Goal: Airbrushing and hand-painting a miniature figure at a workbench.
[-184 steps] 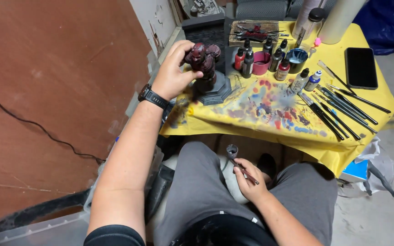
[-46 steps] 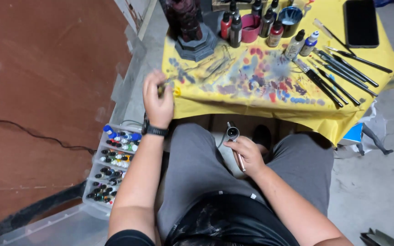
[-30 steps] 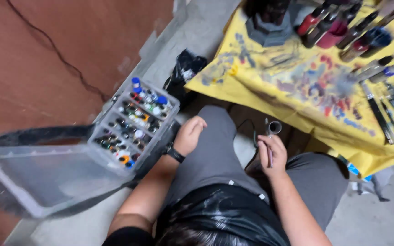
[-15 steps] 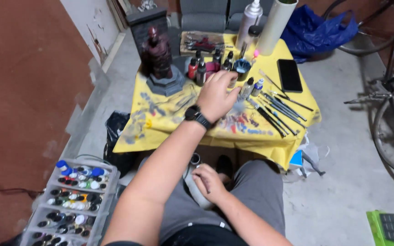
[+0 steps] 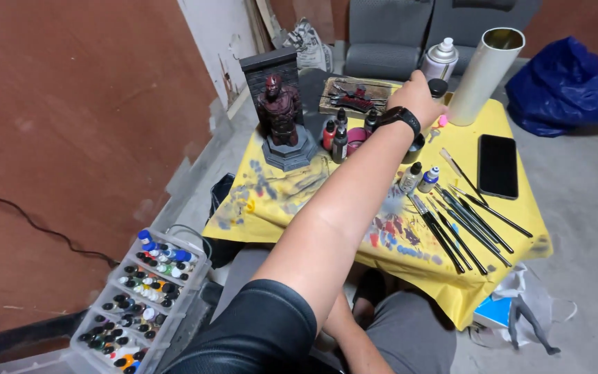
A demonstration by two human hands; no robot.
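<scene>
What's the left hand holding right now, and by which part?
The left hand reaches a black-capped bottle by the spray can; whether it grips the bottle cannot be told. The right hand is hidden.

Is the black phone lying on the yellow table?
Yes, the black phone lies flat on the yellow table, to the right of the row of paintbrushes.

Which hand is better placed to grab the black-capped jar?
Left: the left hand is right at the black-capped jar; the right forearm lies low by the lap, hand hidden.
</scene>
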